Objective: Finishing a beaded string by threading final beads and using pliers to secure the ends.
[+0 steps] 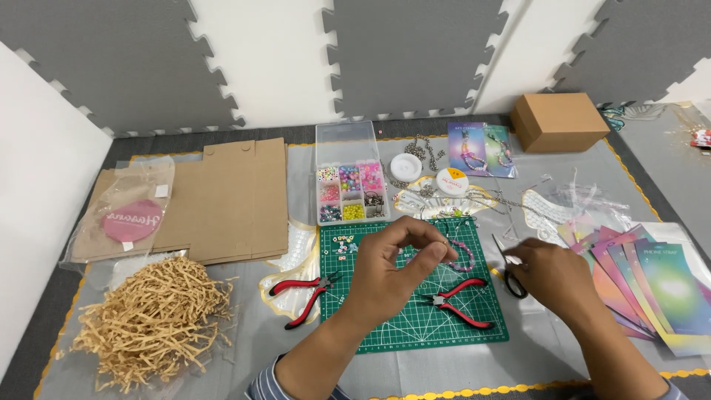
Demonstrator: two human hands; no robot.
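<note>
Bead strand: we see a short string of pink and pale beads (pixel 461 261) over the green cutting mat (pixel 415 326), its long axis sloping from upper left down to lower right.
Left hand: our left hand (pixel 392 270) hovers above the mat, thumb and forefinger pinched together at the strand's upper end; the thread itself is too thin to make out.
Right hand: our right hand (pixel 552 274) is curled over black-handled scissors (pixel 511 278), just right of the strand.
Nearby: red-handled pliers (pixel 455 300) lie on the mat below the beads; a second pair of pliers (pixel 304 295) lies off its left edge.
Beyond: a clear plastic bead box (pixel 349 189), flat cardboard (pixel 222 200), crinkled paper shred (pixel 148 311) on the surface.
</note>
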